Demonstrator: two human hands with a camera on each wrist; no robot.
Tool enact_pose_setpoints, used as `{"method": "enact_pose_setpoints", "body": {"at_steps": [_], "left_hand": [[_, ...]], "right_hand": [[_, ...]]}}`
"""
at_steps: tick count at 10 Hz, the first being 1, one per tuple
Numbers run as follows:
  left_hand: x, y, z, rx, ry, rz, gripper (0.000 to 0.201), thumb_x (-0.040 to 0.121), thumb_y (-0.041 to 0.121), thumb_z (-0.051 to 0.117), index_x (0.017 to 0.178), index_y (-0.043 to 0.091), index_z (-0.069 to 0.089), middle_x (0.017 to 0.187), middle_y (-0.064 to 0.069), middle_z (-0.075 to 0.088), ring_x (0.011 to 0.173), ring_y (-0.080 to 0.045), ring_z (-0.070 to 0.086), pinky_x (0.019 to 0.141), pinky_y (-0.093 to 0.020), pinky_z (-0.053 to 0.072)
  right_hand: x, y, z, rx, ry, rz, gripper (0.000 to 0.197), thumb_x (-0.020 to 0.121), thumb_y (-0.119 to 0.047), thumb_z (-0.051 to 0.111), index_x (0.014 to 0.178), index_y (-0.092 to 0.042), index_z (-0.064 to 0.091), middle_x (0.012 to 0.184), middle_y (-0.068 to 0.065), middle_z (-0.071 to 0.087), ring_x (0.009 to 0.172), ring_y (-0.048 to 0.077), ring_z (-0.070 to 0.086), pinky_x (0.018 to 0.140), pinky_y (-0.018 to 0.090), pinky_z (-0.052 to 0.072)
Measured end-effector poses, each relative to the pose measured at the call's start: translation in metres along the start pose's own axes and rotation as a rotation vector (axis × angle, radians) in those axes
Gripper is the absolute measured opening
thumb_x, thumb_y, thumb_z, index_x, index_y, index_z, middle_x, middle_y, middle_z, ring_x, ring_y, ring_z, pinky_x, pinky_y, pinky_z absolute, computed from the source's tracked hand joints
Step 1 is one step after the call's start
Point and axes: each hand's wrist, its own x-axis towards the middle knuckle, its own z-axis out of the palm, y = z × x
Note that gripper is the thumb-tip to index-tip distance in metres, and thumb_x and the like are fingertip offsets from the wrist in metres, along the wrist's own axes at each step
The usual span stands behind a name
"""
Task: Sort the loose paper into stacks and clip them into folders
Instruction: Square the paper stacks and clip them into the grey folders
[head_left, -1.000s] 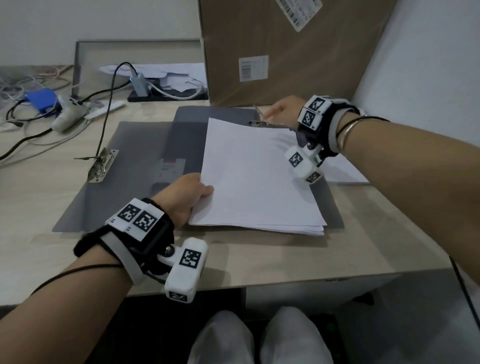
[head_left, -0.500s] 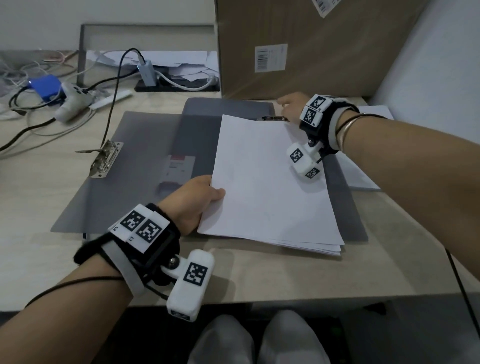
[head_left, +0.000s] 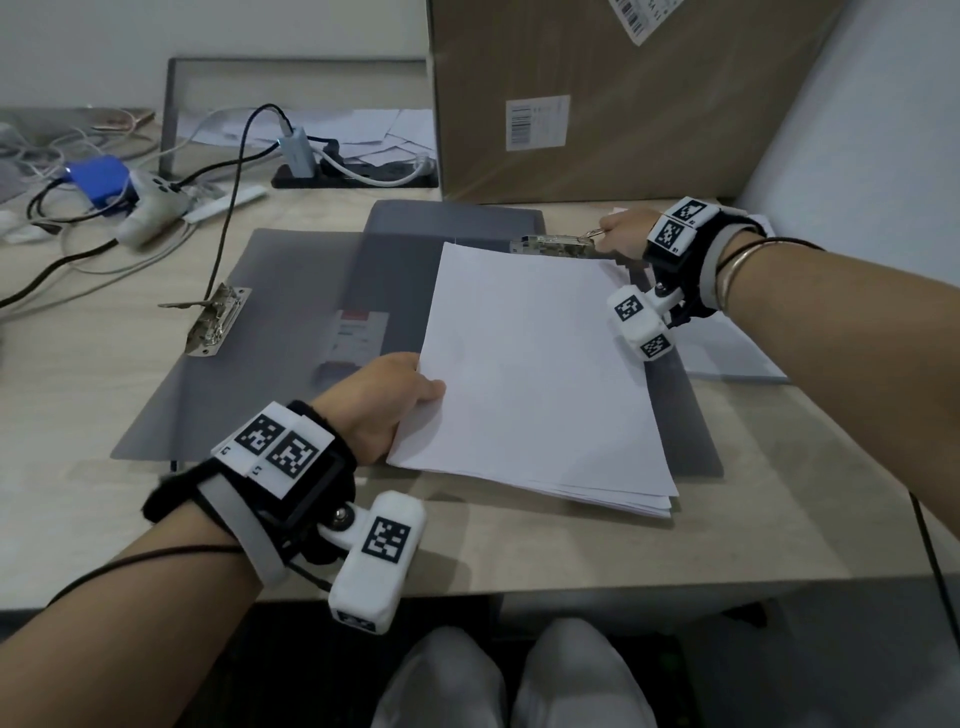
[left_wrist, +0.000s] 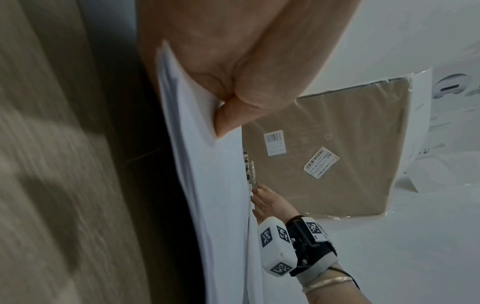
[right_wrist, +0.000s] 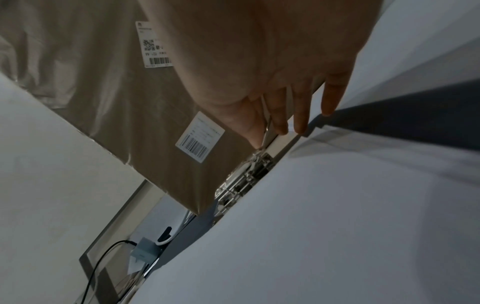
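Observation:
A stack of white paper (head_left: 540, 374) lies on the right half of an open grey folder (head_left: 291, 395) on the desk. My left hand (head_left: 410, 389) pinches the stack's left edge, with the thumb on top (left_wrist: 228, 115) and the fingers hidden beneath. At the folder's far edge sits a metal clip (head_left: 553, 245), just beyond the top of the paper. My right hand (head_left: 613, 234) pinches the clip's thin lever (right_wrist: 265, 127) between thumb and forefinger, and the other fingers point straight out. A second metal clip (head_left: 215, 322) sits on the folder's left half.
A large cardboard box (head_left: 597, 93) stands just behind the folder. More loose sheets (head_left: 727, 348) lie under my right forearm by the wall. A power strip (head_left: 353, 176), cables, a blue device (head_left: 98, 179) and a white controller (head_left: 150, 202) crowd the far left.
My right hand has slid a little to the right along the clip to the end of its lever, and the lever now lies lower. The left hand keeps its hold on the stack.

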Motion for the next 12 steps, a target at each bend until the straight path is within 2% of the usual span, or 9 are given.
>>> {"method": "enact_pose_setpoints", "body": {"at_steps": [1, 3, 4, 5, 6, 7, 8, 9, 12], "left_hand": [[0.002, 0.001, 0.003, 0.003, 0.020, 0.021, 0.029, 0.100, 0.001, 0.037, 0.124, -0.001, 0.055, 0.120, -0.019, 0.064, 0.111, -0.038, 0.061, 0.098, -0.049, 0.047], [0.005, 0.003, 0.007, 0.003, 0.037, 0.040, 0.029, 0.100, 0.001, 0.037, 0.123, 0.000, 0.056, 0.120, -0.017, 0.065, 0.108, -0.035, 0.062, 0.091, -0.043, 0.049], [0.005, 0.003, 0.008, -0.005, 0.035, 0.048, 0.030, 0.100, 0.001, 0.037, 0.124, 0.002, 0.056, 0.119, -0.016, 0.065, 0.107, -0.035, 0.062, 0.091, -0.042, 0.050], [0.004, 0.001, 0.007, -0.012, 0.042, 0.054, 0.027, 0.101, 0.001, 0.036, 0.114, 0.005, 0.059, 0.112, -0.013, 0.067, 0.101, -0.032, 0.064, 0.085, -0.038, 0.051], [0.004, 0.000, 0.006, -0.017, 0.063, 0.054, 0.025, 0.101, 0.001, 0.036, 0.100, 0.010, 0.059, 0.101, -0.009, 0.068, 0.091, -0.027, 0.064, 0.078, -0.034, 0.051], [0.005, 0.000, 0.006, -0.021, 0.059, 0.058, 0.025, 0.101, 0.001, 0.036, 0.104, 0.009, 0.059, 0.104, -0.009, 0.068, 0.093, -0.027, 0.064, 0.082, -0.036, 0.051], [0.007, 0.001, 0.008, -0.026, 0.055, 0.069, 0.027, 0.101, 0.001, 0.036, 0.113, 0.008, 0.058, 0.107, -0.009, 0.068, 0.099, -0.029, 0.064, 0.089, -0.040, 0.049], [0.010, 0.002, 0.011, -0.016, 0.058, 0.075, 0.028, 0.100, 0.001, 0.037, 0.119, 0.006, 0.057, 0.114, -0.012, 0.066, 0.104, -0.032, 0.063, 0.089, -0.041, 0.049], [0.017, 0.000, 0.018, 0.031, 0.101, 0.086, 0.030, 0.100, 0.003, 0.038, 0.125, 0.005, 0.055, 0.118, -0.012, 0.066, 0.108, -0.032, 0.062, 0.095, -0.043, 0.049]], "right_hand": [[-0.001, 0.002, 0.000, 0.034, 0.012, 0.011, 0.017, 0.094, -0.021, 0.048, 0.078, -0.016, 0.045, 0.072, 0.000, 0.042, 0.060, 0.015, 0.039, 0.053, 0.026, 0.029], [0.001, 0.001, -0.004, -0.031, -0.008, -0.010, 0.019, 0.096, -0.022, 0.043, 0.104, -0.006, 0.050, 0.098, 0.013, 0.049, 0.085, 0.025, 0.046, 0.068, 0.029, 0.034], [0.006, 0.009, 0.001, 0.120, 0.002, -0.012, 0.006, 0.092, -0.023, 0.050, 0.087, -0.019, 0.051, 0.090, 0.003, 0.049, 0.075, 0.022, 0.048, 0.060, 0.025, 0.034], [0.007, 0.017, 0.003, 0.310, 0.027, -0.008, 0.022, 0.086, -0.028, 0.058, 0.079, -0.041, 0.042, 0.095, -0.008, 0.045, 0.076, 0.011, 0.049, 0.068, 0.024, 0.042], [0.011, 0.019, 0.004, 0.349, 0.012, -0.017, 0.028, 0.085, -0.028, 0.060, 0.103, -0.037, 0.041, 0.109, -0.004, 0.044, 0.095, 0.019, 0.046, 0.084, 0.032, 0.044], [0.009, 0.018, 0.002, 0.368, 0.013, -0.004, 0.046, 0.085, -0.026, 0.060, 0.129, -0.030, 0.046, 0.111, -0.004, 0.044, 0.097, 0.019, 0.046, 0.084, 0.031, 0.045], [0.007, 0.018, 0.003, 0.380, 0.012, 0.010, 0.057, 0.086, -0.025, 0.059, 0.140, -0.020, 0.041, 0.118, 0.002, 0.050, 0.096, 0.018, 0.046, 0.067, 0.023, 0.043], [0.005, 0.015, 0.002, 0.379, 0.018, 0.006, 0.057, 0.085, -0.025, 0.059, 0.139, -0.021, 0.042, 0.137, 0.008, 0.050, 0.097, 0.016, 0.046, 0.077, 0.028, 0.042], [-0.004, 0.007, -0.001, 0.386, 0.030, 0.038, 0.058, 0.083, -0.034, 0.057, 0.138, -0.032, 0.039, 0.137, -0.003, 0.047, 0.125, 0.018, 0.046, 0.094, 0.023, 0.036]]}}
